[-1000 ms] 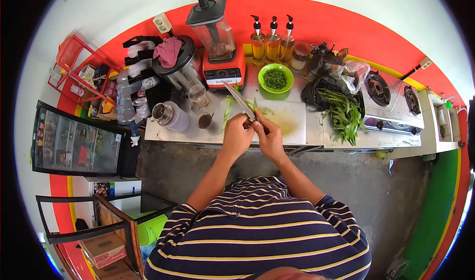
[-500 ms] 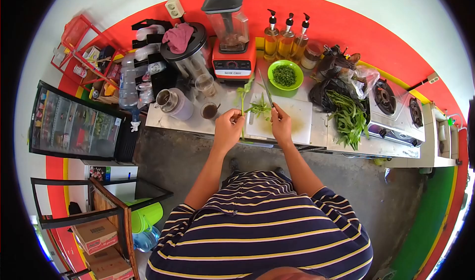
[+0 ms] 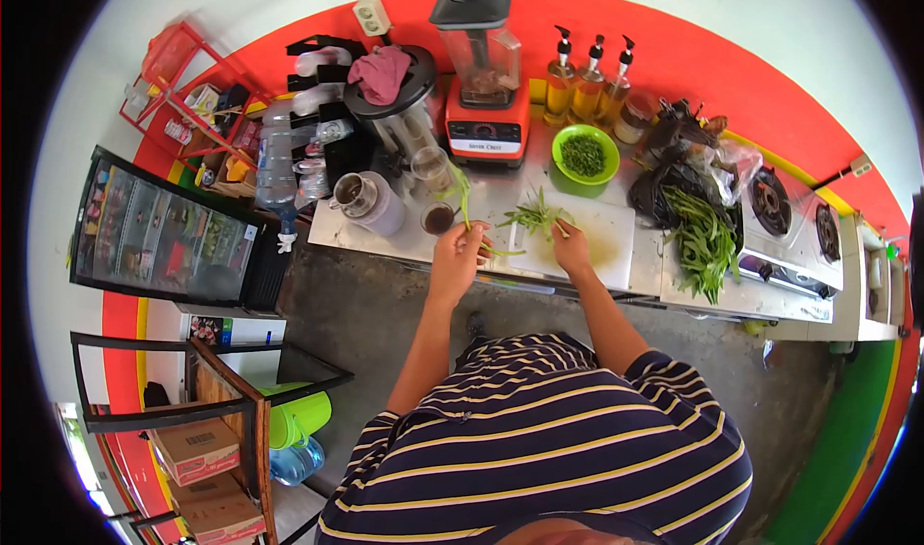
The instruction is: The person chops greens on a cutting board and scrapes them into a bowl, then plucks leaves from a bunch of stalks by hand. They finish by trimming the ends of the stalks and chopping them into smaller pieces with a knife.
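My left hand [image 3: 458,256] is closed on a green leafy stem [image 3: 466,203], which rises above the fingers and also pokes out to the right. It is over the counter edge, left of the white cutting board [image 3: 606,232]. Cut green leaves [image 3: 539,216] lie on the board's upper left part. My right hand [image 3: 570,246] is closed at the right edge of these leaves. The knife seen in it earlier is hard to make out now; its blade does not show clearly. A green bowl [image 3: 585,185] of chopped greens [image 3: 583,155] stands behind the board.
A glass of dark liquid [image 3: 438,220] and a metal pitcher [image 3: 356,196] stand left of my left hand. Behind are a red blender [image 3: 486,131] and pump bottles [image 3: 587,90]. Leafy greens [image 3: 701,242] hang over the counter edge beside a gas stove [image 3: 789,227].
The view has shifted, so the scene sits farther right. My left hand has drawn the stem left, away from the board's leaves. The knife blade, plain before, is now indistinct.
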Available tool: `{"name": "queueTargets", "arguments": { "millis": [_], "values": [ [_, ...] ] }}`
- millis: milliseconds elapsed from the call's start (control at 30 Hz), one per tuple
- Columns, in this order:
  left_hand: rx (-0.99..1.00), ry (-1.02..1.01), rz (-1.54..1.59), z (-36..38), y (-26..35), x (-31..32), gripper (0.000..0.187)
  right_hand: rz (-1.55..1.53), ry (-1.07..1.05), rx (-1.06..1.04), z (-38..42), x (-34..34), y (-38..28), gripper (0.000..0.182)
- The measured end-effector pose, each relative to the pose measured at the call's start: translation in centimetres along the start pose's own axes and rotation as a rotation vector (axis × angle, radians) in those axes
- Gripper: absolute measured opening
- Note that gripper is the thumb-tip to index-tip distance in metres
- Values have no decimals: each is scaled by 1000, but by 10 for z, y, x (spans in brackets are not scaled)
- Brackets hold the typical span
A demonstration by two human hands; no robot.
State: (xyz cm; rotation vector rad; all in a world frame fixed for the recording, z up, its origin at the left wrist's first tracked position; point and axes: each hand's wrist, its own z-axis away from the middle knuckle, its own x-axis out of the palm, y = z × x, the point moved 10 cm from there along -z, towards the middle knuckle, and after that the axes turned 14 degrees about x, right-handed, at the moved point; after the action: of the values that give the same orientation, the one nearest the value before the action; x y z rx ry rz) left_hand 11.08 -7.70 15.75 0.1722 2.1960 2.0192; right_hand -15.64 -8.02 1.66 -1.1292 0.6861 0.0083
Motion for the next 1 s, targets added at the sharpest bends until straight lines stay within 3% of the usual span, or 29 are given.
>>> {"name": "queueTargets", "arguments": {
  "millis": [67, 200, 267, 400, 600, 800, 1000],
  "values": [
    [29, 3, -4, -4, 5, 1, 33, -51, -77, 178, -3, -11, 8, 46],
    [33, -58, 71, -15, 14, 17, 35, -242, -72, 143, 11, -54, -36, 42],
    [193, -143, -54, -23, 28, 30, 35, -403, -169, 122, 24, -70, -62, 37],
    [266, -202, -86, -32, 49, 53, 34, -474, -203, 31, 64, -107, -114, 36],
    [310, -348, -30, -34, 70, 98, 27, -481, -603, -139, 111, -109, -157, 42],
    [357, -447, -176, -27, 76, 123, 21, -443, -565, -202, 121, -111, -166, 50],
    [416, -503, -274, -21, 85, 134, 20, -393, -382, -155, 124, -121, -157, 48]
  ]
}}
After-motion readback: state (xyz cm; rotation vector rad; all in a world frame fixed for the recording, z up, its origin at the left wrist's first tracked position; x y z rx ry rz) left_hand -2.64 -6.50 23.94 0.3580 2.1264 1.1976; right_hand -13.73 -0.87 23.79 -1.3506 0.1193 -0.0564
